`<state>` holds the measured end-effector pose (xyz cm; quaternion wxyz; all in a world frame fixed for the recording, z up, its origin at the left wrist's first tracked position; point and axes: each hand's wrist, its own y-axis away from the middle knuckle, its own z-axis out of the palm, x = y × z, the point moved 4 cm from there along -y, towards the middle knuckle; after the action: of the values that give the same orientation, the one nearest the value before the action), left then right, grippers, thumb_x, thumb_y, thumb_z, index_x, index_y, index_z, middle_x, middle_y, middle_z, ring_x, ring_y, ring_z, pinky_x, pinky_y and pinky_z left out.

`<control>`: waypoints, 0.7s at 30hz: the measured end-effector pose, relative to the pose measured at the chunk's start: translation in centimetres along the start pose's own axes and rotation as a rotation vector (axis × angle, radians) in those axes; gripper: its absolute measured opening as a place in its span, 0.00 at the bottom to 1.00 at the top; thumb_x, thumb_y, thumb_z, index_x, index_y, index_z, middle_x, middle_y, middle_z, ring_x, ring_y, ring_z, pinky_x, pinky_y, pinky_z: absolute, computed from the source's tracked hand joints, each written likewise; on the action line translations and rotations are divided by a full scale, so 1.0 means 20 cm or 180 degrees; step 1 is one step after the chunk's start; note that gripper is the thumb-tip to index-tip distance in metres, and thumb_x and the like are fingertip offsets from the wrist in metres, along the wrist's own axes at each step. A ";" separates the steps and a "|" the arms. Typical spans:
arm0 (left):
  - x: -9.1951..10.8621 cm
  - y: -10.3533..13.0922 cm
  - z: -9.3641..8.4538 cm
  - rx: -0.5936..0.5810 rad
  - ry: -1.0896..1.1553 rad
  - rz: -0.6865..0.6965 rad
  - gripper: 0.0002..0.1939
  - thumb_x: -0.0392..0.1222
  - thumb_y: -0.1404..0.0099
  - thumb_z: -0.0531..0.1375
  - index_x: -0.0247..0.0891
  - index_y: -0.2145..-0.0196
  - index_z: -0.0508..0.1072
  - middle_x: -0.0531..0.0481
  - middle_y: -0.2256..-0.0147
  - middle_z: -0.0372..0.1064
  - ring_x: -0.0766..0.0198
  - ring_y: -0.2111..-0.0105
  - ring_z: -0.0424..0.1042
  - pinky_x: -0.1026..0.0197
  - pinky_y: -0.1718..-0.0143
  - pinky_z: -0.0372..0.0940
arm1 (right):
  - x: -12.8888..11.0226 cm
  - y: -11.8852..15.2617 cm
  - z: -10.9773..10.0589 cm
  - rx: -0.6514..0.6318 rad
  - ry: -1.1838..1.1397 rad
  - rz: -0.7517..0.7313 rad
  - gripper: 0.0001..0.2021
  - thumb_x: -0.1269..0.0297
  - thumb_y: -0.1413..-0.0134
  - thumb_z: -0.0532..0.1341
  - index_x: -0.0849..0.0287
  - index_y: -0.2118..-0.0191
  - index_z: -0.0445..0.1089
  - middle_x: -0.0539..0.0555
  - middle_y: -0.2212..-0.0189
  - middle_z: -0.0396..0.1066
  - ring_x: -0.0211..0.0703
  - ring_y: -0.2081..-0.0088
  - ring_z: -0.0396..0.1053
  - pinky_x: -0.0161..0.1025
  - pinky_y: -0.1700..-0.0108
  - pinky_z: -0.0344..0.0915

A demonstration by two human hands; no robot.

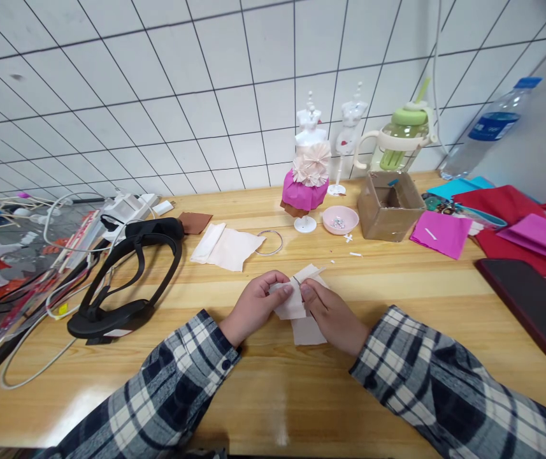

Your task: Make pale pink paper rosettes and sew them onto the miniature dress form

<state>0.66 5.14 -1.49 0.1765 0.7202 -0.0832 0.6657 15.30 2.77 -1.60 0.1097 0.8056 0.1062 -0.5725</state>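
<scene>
Near the middle of the table, my left hand (259,301) pinches the left edge of a piece of pale pink crepe paper (290,310) between thumb and fingers. Opposite it, my right hand (332,313) has thumb and forefinger closed on the same paper's right side. A short, thin dark line crosses the paper between the fingertips; whether it is a wire or a crease I cannot tell. One part of the paper hangs down below the hands. Behind them, a small dress form (308,159) wears a magenta skirt and pleated pale pink paper flowers.
Pale pink sheets (234,247) and a metal ring (277,242) lie beyond my left hand. Further back are a pink bowl (340,220), a cardboard box (387,213) and a bare dress form (349,124). A black headset (110,325) sits left; a phone (535,309) lies right.
</scene>
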 end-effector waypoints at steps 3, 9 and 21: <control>0.00 0.00 0.01 0.0019 0.0073 -0.0026 0.14 0.49 0.40 0.62 0.36 0.68 0.68 0.55 0.73 0.63 0.70 0.74 0.61 0.68 0.72 0.57 | 0.00 0.00 0.00 0.0030 0.0022 0.0003 0.19 0.49 0.35 0.43 0.55 0.71 0.56 0.47 0.76 0.59 0.39 0.72 0.59 0.37 0.68 0.56; 0.00 -0.02 -0.08 0.0407 0.1014 -0.0067 0.13 0.47 0.42 0.64 0.38 0.65 0.67 0.57 0.74 0.67 0.71 0.77 0.64 0.68 0.74 0.60 | -0.01 0.00 -0.06 0.0010 -0.0835 0.0219 0.19 0.44 0.38 0.45 0.54 0.68 0.56 0.42 0.81 0.51 0.34 0.80 0.51 0.33 0.78 0.51; 0.11 -0.02 -0.63 0.3038 -0.0513 0.1772 0.12 0.42 0.35 0.57 0.40 0.54 0.65 0.43 0.47 0.67 0.58 0.43 0.63 0.51 0.40 0.54 | 0.02 -0.08 -0.30 -0.0133 0.2255 -0.0200 0.11 0.60 0.44 0.57 0.53 0.55 0.67 0.52 0.64 0.74 0.44 0.65 0.69 0.37 0.66 0.55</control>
<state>-10.74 10.28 1.27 -0.3587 0.7197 0.0272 0.5938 20.43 6.14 -0.20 0.0649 0.9480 0.1741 -0.2585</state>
